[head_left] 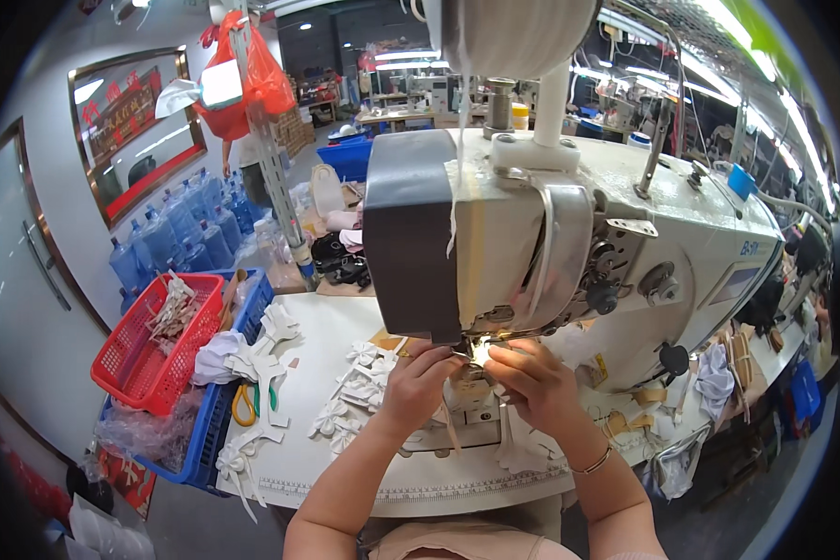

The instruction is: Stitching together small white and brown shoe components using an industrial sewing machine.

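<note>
Both my hands meet under the head of a white industrial sewing machine, in the bright light by its needle. My left hand pinches at the left of the needle, its fingertips pressed together. From the other side my right hand closes its thumb and fingers on a small white piece beside the needle. My fingers cover most of that piece, and whether the left fingertips grip it too is hard to see. Left of my left hand lies a pile of white cut pieces on the white table.
More white strap pieces and yellow-handled scissors lie at the table's left. A red basket sits on a blue crate beside it. A ruler tape runs along the front edge. Fabric pieces lie at the right.
</note>
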A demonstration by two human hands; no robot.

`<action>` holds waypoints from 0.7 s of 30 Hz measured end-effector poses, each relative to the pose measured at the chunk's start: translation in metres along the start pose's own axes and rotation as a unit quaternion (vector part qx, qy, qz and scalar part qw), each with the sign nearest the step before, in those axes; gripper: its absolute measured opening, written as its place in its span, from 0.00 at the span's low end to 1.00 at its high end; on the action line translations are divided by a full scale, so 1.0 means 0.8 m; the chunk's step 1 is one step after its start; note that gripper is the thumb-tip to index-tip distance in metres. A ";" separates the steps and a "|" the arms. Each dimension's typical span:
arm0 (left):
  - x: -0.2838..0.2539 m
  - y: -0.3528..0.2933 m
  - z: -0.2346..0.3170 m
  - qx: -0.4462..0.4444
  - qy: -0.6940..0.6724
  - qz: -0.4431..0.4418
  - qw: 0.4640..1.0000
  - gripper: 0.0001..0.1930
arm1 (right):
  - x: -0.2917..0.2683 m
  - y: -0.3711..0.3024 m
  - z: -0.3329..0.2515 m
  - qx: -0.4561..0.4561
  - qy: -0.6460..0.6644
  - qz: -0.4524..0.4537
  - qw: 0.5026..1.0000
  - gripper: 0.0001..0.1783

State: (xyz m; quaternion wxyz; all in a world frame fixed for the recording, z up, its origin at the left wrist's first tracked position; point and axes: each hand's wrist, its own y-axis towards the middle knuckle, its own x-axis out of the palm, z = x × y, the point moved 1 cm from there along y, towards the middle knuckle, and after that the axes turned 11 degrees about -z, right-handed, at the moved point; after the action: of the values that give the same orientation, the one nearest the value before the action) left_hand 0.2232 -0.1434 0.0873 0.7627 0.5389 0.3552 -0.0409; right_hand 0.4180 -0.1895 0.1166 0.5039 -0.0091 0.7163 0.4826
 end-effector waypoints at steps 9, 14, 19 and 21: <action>0.001 0.004 -0.001 -0.025 -0.021 0.012 0.999 0.08 | 0.002 0.008 0.010 0.001 0.026 -0.021 0.999 0.26; 0.006 0.002 -0.002 -0.017 -0.026 0.023 0.999 0.08 | -0.003 -0.010 0.020 0.045 0.071 0.012 0.996 0.25; 0.008 -0.001 0.000 -0.001 -0.024 0.020 1.000 0.10 | -0.002 -0.075 0.039 0.252 0.130 -0.021 0.959 0.21; 0.007 -0.002 0.002 -0.001 -0.020 0.026 0.999 0.11 | -0.006 -0.081 0.033 0.257 0.124 -0.012 0.958 0.20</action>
State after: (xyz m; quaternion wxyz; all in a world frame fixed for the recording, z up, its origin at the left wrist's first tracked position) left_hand 0.2277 -0.1439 0.0829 0.7709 0.5467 0.3255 -0.0318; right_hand 0.4719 -0.2076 0.0756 0.4018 0.0525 0.8731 0.2711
